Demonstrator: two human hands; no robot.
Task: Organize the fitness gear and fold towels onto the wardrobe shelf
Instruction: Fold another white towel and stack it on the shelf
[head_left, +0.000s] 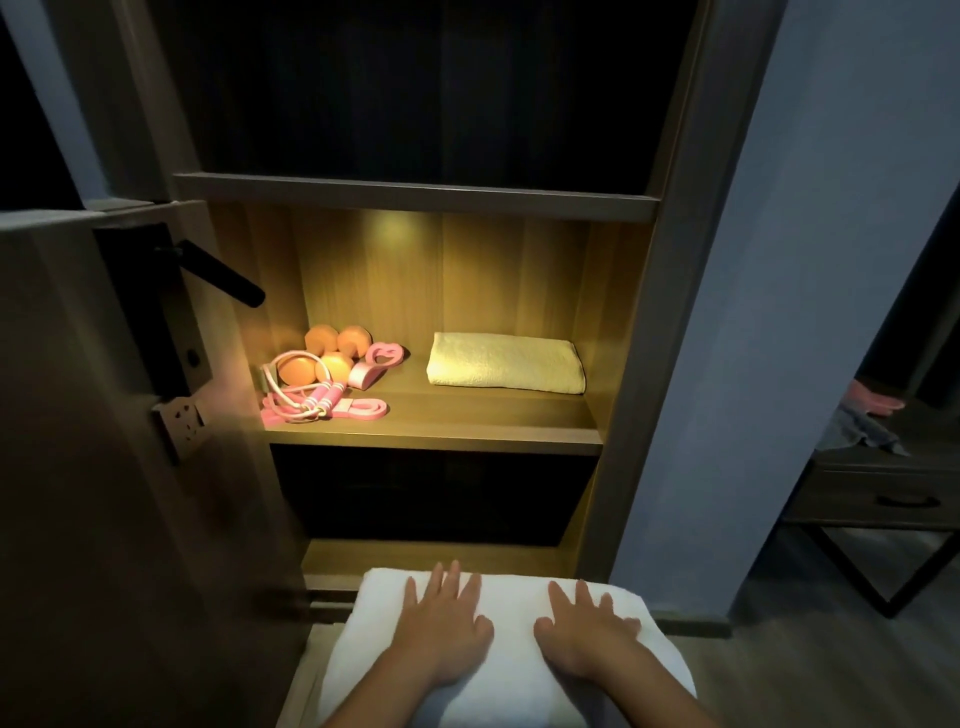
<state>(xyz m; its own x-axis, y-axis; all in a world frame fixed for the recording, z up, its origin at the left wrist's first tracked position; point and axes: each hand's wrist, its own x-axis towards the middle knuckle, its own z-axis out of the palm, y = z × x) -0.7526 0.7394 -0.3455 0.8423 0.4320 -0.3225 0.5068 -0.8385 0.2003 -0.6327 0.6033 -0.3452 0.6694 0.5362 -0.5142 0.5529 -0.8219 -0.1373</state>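
A white towel (514, 592) lies folded at the bottom of the view, just in front of the wardrobe. My left hand (444, 626) and my right hand (587, 631) rest flat on it, fingers spread and straight. On the lit wardrobe shelf (441, 423) a folded cream towel (506, 362) lies at the right. At the shelf's left sit orange dumbbells (327, 353), a pink skipping rope (306, 402), a pink resistance band (366, 408) and a pink grip trainer (375, 364), all close together.
An open door (78, 415) with a black lever handle (223, 278) stands close on the left. A blue wall (779, 312) flanks the wardrobe on the right. Beyond it is a side table (878, 493) with a drawer and crumpled cloth on top.
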